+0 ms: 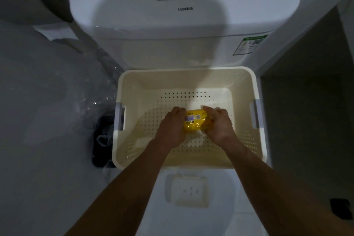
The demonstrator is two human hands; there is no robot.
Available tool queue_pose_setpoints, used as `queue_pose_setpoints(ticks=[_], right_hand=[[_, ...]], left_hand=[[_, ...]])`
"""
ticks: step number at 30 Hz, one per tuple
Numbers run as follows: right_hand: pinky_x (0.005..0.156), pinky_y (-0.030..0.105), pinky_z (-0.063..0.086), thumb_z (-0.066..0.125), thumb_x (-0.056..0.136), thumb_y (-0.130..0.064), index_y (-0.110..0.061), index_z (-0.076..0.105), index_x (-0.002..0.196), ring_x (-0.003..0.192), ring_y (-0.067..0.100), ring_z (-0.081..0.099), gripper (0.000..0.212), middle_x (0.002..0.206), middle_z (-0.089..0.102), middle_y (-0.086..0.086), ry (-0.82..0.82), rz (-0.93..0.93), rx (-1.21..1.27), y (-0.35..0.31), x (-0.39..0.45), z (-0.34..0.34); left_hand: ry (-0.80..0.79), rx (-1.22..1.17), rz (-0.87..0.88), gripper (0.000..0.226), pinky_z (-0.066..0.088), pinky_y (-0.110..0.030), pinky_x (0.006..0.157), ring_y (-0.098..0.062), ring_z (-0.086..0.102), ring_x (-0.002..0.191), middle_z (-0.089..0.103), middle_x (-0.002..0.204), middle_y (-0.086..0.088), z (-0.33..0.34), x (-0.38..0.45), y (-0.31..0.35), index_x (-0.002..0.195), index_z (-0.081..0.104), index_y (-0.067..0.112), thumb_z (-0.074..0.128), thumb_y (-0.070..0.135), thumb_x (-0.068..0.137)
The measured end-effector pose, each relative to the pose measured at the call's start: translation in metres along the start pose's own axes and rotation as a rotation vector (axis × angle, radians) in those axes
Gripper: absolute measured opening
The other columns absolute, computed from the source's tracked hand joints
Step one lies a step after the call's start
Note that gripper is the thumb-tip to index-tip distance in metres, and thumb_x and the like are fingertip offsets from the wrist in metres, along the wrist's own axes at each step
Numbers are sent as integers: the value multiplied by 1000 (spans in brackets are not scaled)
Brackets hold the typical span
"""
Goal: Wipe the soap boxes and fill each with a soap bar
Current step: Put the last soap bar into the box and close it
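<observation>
1. I have both hands down inside the cream perforated basket, which sits on the closed toilet lid. Between them is the yellow wrapped soap bar, held just above the basket floor, or perhaps resting on it; I cannot tell which.
2. My left hand grips the bar's left end and my right hand grips its right end. The fingers of both are curled round the wrapper, so neither hand is free.
3. The bar's long axis runs roughly left to right across my view, tilted a little so the right end lies slightly farther from me. The printed label with the barcode faces up, toward its left half.
4. Both hands are equally near the bar, since each already has an end. I judge the wrapper has to come open next, which means pulling the ends apart along that long axis.
5. The soap box lies nearer me on the toilet lid, just outside the basket's near wall, open side up. The freed bar would have to travel back toward me, over that wall.
</observation>
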State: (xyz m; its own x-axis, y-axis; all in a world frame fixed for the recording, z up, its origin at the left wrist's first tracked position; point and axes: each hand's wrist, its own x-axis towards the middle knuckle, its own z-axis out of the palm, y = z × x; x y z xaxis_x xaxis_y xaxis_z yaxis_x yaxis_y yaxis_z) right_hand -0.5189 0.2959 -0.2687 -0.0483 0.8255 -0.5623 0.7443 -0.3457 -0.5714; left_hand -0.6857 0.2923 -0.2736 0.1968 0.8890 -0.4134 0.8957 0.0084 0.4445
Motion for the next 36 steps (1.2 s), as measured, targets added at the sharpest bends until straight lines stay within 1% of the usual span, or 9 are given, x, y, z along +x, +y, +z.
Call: queue_pose_setpoints(ticks=[4,11,15,18,21,25,28,31,36], right_hand=[[102,29,44,70,83,5,-19,52,144,121,27,56,68,134,56,13,-3,-66,-1,-3,-2,-5],[86,44,59,67,79,13,-23,63,118,98,27,68,54,108,68,4,74,-60,272,-10,-18,-25],[83,36,60,71,80,11,-26,64,126,96,20,70,60,110,70,-2,116,-102,324,-21,-29,-42],[68,12,54,77,82,2,-27,64,131,90,10,71,58,109,72,-3,106,-101,326,-30,-40,-59],[81,28,59,78,82,-1,-26,67,127,88,16,74,53,103,75,3,95,-87,384,-39,-56,-78],[82,35,62,73,89,-5,-18,71,115,76,18,75,29,110,72,-1,65,-133,484,-51,-84,-99],[72,31,59,65,97,-14,-10,74,107,67,19,66,14,86,72,13,27,-144,561,-59,-104,-110],[62,28,51,68,94,-14,-10,75,102,60,17,56,11,72,63,17,-37,-150,566,-66,-120,-115],[58,26,46,77,86,-12,-9,74,102,60,15,53,17,81,67,18,-64,-113,586,-68,-137,-107]], left_hand=[[34,-119,-31,36,36,-26,63,-17,53,85,57,104,-7,2,-6,8,105,53,11,74,7,76],[143,-316,-3,58,53,-42,86,-21,59,103,59,121,-6,-21,-22,14,121,57,13,74,-5,69],[217,-318,59,72,50,-46,97,-25,56,116,55,136,-7,-45,-36,23,137,50,11,74,-5,71],[262,-304,101,72,45,-46,104,-25,52,123,51,143,-4,-64,-49,32,140,48,13,72,-4,75],[314,-304,164,60,45,-37,104,-21,54,121,52,143,-2,-80,-62,41,135,54,12,71,-1,79],[377,-355,198,39,42,-4,83,-4,59,98,65,123,3,-97,-83,50,123,65,16,74,14,85],[344,-437,118,23,46,-12,75,-2,61,85,69,99,11,-105,-97,53,111,69,25,70,28,89],[348,-586,23,17,50,-22,64,-7,64,72,68,77,4,-108,-109,55,88,70,17,65,33,92],[301,-859,-103,27,42,-13,52,1,54,50,59,53,12,-105,-129,58,72,69,18,65,36,93]])
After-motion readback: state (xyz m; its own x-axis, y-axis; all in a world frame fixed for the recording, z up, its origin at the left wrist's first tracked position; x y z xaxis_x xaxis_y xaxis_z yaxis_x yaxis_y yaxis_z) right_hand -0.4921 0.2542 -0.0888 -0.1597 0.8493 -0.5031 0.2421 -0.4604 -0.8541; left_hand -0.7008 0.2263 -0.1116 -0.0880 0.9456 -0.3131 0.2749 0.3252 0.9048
